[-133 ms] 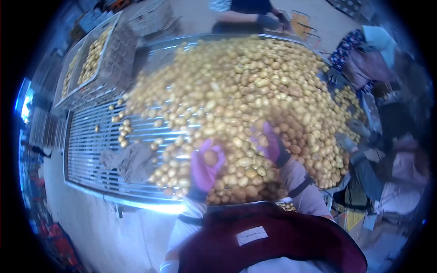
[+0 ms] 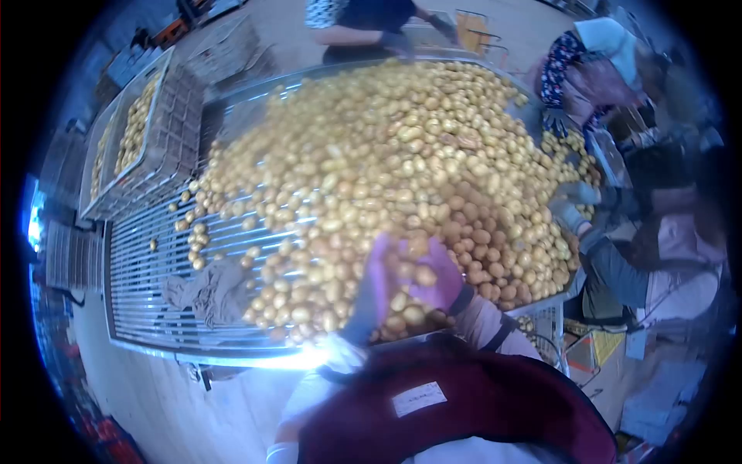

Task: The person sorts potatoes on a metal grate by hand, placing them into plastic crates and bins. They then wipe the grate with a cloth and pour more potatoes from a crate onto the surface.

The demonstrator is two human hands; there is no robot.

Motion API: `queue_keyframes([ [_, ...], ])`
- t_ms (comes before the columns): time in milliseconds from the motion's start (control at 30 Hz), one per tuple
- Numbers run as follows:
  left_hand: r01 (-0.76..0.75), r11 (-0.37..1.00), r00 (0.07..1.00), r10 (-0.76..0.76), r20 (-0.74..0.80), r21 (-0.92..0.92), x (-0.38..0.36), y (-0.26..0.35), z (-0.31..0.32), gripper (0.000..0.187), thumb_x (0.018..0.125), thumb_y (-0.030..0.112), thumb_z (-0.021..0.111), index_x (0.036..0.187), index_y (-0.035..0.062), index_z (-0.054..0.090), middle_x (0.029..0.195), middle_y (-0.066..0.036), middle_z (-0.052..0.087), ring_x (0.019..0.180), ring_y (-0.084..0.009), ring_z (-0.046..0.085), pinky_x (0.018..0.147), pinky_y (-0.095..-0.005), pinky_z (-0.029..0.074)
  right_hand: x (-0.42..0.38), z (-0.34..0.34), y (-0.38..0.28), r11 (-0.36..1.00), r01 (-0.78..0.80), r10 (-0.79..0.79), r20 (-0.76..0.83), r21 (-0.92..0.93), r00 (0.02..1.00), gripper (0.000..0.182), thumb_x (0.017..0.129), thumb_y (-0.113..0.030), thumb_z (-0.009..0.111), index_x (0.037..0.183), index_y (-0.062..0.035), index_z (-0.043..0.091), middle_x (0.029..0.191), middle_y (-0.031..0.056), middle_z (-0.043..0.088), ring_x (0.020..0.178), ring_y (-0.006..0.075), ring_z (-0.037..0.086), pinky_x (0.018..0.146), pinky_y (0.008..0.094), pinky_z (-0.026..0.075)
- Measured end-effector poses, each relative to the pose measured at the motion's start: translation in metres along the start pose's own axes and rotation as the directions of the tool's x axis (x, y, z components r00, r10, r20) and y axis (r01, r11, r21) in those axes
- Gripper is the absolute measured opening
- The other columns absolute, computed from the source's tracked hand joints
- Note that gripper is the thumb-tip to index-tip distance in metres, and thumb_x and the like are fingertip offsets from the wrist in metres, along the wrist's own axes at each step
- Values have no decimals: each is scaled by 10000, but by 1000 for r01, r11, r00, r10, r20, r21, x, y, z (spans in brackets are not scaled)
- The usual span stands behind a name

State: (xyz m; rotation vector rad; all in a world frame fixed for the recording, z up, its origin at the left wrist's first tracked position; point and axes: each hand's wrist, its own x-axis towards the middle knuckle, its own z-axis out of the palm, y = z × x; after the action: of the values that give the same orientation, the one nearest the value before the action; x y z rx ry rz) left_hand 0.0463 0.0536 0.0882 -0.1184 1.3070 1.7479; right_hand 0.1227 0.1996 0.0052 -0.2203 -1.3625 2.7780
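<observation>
Now | left hand (image 2: 376, 290) blurred, grip unclear | right hand (image 2: 439, 274) cupping round potatoes (image 2: 402, 155)

Single head-worn fisheye view, looking steeply down — close over the sorting table (image 2: 154, 309), wide, edges vignetted

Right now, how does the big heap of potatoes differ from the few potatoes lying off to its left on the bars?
The heap of potatoes is piled deep and hides the metal bars; the stray potatoes lie singly with bare bars between them. The heap reaches the purple-gloved hands; the strays lie near a crumpled cloth. Both look yellow and similar in size.
</observation>
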Motion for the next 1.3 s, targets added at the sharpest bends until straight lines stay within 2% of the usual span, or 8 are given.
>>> queue_keyframes([
  [67,-693,421,683,643,346,585,52,-104,-12,614,1102,397,363,1576,33,222,1525,-145,382,1421,-263,387,1157,-384,354,-30,-33,27,931,-16,34,-44,364,998,470,1048,-418,479,1420,-130,468,1227,79,628,1042,173,612,693,255,495],
  [233,110,959,830,56,555,-263,24,-91,45,617,1111,368,321,1588,7,167,1642,-143,212,1511,-256,247,1218,-386,260,-130,-53,-4,634,129,85,-234,763,969,611,986,-601,470,1367,-123,495,1249,177,610,877,203,635,560,270,492],
  [333,-174,964,890,66,451,202,2,-63,69,638,1079,482,321,1496,0,329,1295,-169,610,1113,-243,662,854,-350,611,-232,-78,-5,837,323,10,-603,442,798,530,1006,-480,475,1340,-69,495,1251,208,609,861,227,663,543,257,495],
  [467,-449,826,892,394,220,341,6,-79,12,656,1105,463,223,1537,-24,305,1550,-176,395,1447,-290,370,1224,-419,246,-385,-88,12,876,472,-152,-872,98,464,396,1023,-335,484,1260,-22,540,1132,151,648,796,207,658,556,258,505],
  [700,-553,564,803,557,212,613,25,-71,-58,584,1075,357,413,1491,-50,376,1507,-173,438,1403,-281,402,1190,-429,294,-512,-120,146,931,300,-13,-842,-206,-539,322,985,-309,606,1229,-102,642,968,26,629,813,133,609,693,294,529],
  [800,-753,-176,509,455,730,634,52,-92,-52,543,958,308,595,1411,28,488,1449,-179,482,1311,-385,489,1135,-516,358,-358,-103,86,839,-354,-498,-845,-412,-196,393,986,-182,606,1358,-61,567,1213,101,642,1071,202,617,927,344,508],
  [967,-736,-317,580,161,799,598,38,-107,13,473,866,266,678,1317,154,587,1427,-185,492,1332,-444,455,1122,-602,332,-158,-67,33,108,-215,-563,-238,-970,791,456,925,-215,622,1351,-67,554,1223,161,591,1169,326,564,979,460,468],
  [1300,-529,-442,676,295,675,724,106,-90,22,451,898,316,634,1338,220,615,1520,-215,413,1416,-458,350,1186,-615,225,-73,-157,23,-52,-183,-396,-148,-982,906,281,931,-318,623,1069,-76,659,1019,164,613,951,364,557,804,491,441],
])
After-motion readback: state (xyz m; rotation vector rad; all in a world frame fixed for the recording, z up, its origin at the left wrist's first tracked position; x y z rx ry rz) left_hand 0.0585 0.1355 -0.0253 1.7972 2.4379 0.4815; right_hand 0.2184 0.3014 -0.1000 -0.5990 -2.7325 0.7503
